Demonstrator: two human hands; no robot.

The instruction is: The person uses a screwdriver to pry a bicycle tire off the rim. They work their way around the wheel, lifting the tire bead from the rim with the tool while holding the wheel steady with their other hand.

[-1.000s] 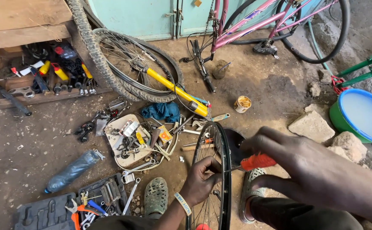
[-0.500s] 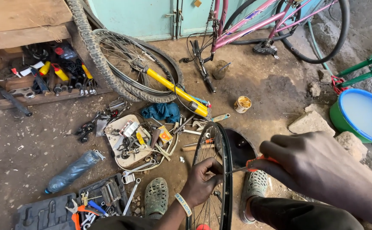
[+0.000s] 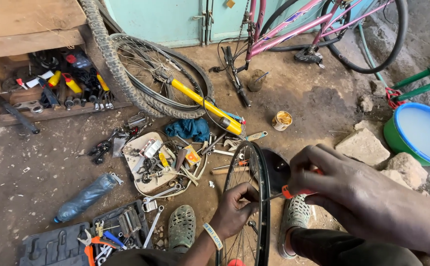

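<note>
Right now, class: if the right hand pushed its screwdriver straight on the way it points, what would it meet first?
Probably the wheel rim. The right hand aims the screwdriver leftward, tip at the rim beside the left hand; depth is unclear.

Bare dirt floor (image 3: 42,172), dusty and stained dark in spots. Pale teal door (image 3: 175,19) along the far edge, wooden shelf (image 3: 27,24) top left. Plain daylight.
</note>
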